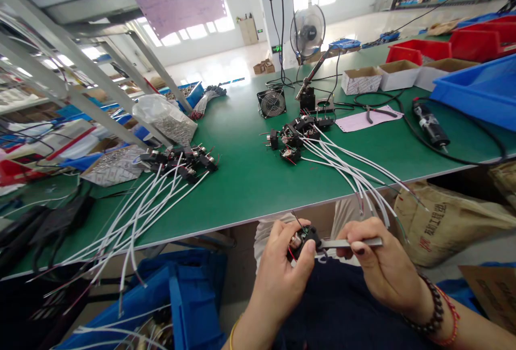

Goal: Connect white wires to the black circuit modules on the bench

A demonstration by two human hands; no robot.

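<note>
My left hand (284, 266) is closed around a small black electrical component (303, 238) with thin red and black leads, held over my lap below the table edge. My right hand (377, 258) pinches a flat metal tool, like tweezers (350, 243), whose tip touches the component. On the green table (250, 178) lie two heaps of similar black parts with white cables: one at the left (177, 159), one at the middle right (298, 135).
A small fan unit (271, 102) and a soldering stand (308, 94) sit at the table's middle back. Cardboard boxes (360, 80), red bins (419, 49) and a blue bin (479, 89) stand at the right. A blue crate (177, 296) is under the table; a sack (439, 221) lies right.
</note>
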